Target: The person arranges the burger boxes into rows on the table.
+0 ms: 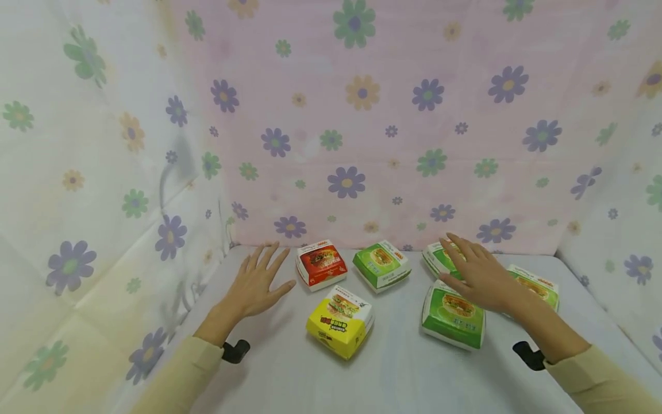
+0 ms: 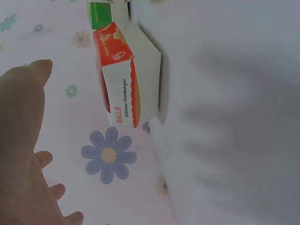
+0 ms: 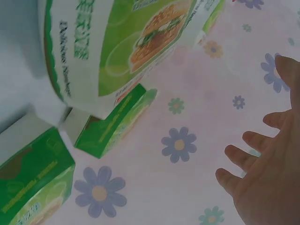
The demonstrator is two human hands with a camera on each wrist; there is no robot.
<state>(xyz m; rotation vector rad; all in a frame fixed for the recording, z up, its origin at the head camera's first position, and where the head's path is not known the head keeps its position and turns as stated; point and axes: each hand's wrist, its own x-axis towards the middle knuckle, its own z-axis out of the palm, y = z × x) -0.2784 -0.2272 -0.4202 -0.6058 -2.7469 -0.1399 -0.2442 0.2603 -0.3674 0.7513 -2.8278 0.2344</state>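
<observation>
My left hand [image 1: 257,287] hovers with its fingers spread, left of a red burger box [image 1: 322,264], and holds nothing. That box also shows in the left wrist view, its side printed "Delicious Hamburger". Over the green burger boxes on the right, my right hand [image 1: 473,275] is held with fingers stretched, holding nothing. It partly hides a green box behind it [image 1: 439,257]; nearer me sits another green box [image 1: 453,315]. A further green box [image 1: 538,287] is partly covered by the right forearm. Between the hands are a yellow-and-white burger box [image 1: 340,322] and a green one [image 1: 381,264].
The boxes stand on a white-covered table [image 1: 383,374]. Flower-printed cloth hangs behind it [image 1: 310,115] and along the left [image 1: 103,230] and right sides. A black band piece [image 1: 235,351] shows at the left wrist, another [image 1: 528,356] at the right.
</observation>
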